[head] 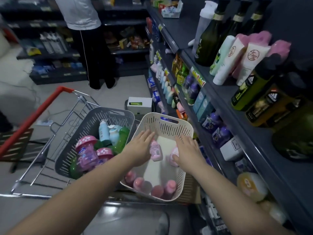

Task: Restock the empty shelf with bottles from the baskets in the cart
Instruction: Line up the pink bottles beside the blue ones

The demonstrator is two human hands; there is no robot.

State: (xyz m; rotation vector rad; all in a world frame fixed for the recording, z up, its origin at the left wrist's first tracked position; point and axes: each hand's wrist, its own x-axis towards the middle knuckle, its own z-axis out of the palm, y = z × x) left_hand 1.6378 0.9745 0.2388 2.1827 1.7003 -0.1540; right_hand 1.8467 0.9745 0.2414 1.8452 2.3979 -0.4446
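Pink bottles (pixel 156 150) lie in the cream basket (pixel 171 131). Left hand (pixel 142 146) and right hand (pixel 186 150) reach in, fingers straight and released, seemingly to take one each.

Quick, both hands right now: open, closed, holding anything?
Left hand: open, fingers straight, beside a pink bottle in the white basket.
Right hand: open, fingers straight, thumb at a second pink bottle, no grip.

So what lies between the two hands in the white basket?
Head view: a pink bottle by the left hand, bare basket floor, then a second pink bottle at the right hand.
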